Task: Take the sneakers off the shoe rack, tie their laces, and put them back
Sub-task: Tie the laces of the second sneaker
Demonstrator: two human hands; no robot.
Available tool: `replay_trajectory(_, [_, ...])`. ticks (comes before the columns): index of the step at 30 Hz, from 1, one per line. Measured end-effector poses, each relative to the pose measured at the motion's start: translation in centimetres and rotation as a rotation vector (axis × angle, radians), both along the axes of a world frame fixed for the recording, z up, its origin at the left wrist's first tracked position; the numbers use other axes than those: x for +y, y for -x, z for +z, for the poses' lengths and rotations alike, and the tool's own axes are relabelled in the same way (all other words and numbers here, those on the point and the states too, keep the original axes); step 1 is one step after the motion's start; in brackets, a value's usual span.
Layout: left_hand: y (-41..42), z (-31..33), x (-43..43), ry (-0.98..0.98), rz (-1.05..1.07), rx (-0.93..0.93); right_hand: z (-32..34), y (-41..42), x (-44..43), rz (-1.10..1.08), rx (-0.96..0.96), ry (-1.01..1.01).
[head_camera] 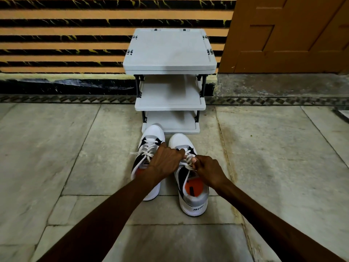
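White lace ends on the right-hand white-and-black sneaker (188, 178) are pinched in both fists: left hand (165, 161) and right hand (205, 170) working the knot. Its mate (146, 159) beside it looks tied already. Next, cinch tight, then lift both onto the grey plastic shoe rack (170, 104) just ahead.
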State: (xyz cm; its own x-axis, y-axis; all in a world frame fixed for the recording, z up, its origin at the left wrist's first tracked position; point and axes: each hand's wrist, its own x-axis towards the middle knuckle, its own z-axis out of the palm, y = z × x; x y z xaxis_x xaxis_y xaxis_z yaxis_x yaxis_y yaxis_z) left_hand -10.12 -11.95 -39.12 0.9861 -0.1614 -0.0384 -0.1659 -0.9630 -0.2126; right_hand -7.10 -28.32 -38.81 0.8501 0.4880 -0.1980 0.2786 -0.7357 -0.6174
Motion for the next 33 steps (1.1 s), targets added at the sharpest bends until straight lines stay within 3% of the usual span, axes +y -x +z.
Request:
replay_trajectory(11, [0.2,0.1,-0.3,-0.023,0.063,0.072,-0.6,0.0,0.0,-0.007,0.019,0.122])
replay_trajectory(18, [0.7,0.2,0.2,0.170,0.139,0.114,0.8,-0.1,-2.5,0.093,0.137,-0.098])
replay_trajectory(21, [1.2,0.0,0.3,0.379,0.230,0.076,2.2,1.5,-3.1,0.126,0.079,-0.068])
replay_trajectory(24, [2.1,0.5,1.0,0.463,0.246,0.038,3.2,3.6,-3.2,0.288,0.030,0.150])
replay_trajectory(27, [3.1,1.3,1.7,0.511,0.262,-0.068,2.6,5.0,-2.9,0.492,-0.229,0.359])
replay_trajectory(33, [4.8,1.7,2.5,0.538,0.309,-0.137,2.3,5.4,-1.0,0.558,-0.411,0.348])
